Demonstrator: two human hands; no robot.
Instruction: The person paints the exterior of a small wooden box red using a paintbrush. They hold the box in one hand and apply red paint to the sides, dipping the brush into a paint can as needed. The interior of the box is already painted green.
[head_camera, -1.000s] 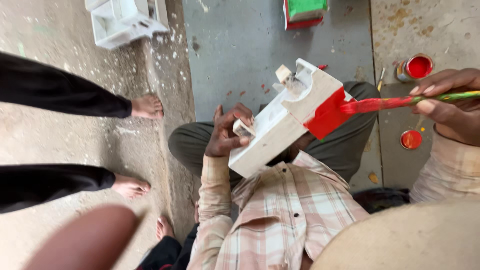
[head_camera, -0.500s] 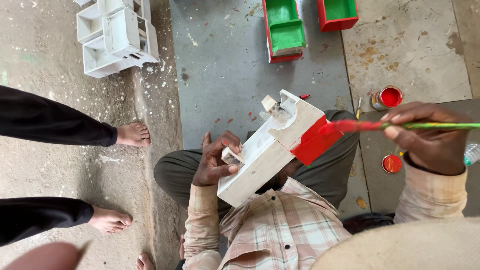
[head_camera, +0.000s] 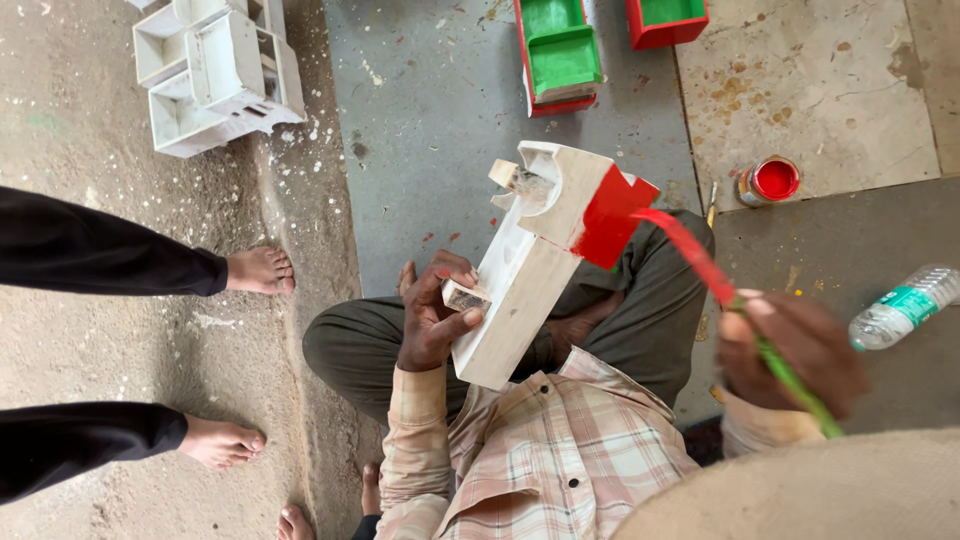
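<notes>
Soft even daylight, faint shadows, sharp centre, blurred bottom edge

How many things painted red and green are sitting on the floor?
2. One red and green painted box lies at the top middle, and another red and green box sits just right of it, cut off by the top edge. More may be out of view.

Paint tin (head_camera: 768, 182), bottle (head_camera: 905, 306) nr rt hand (head_camera: 790, 350)

Single head-worn view, looking straight down from close above the seated person's lap and hands. Floor (head_camera: 450, 120) fills the frame top; no second view.
</notes>
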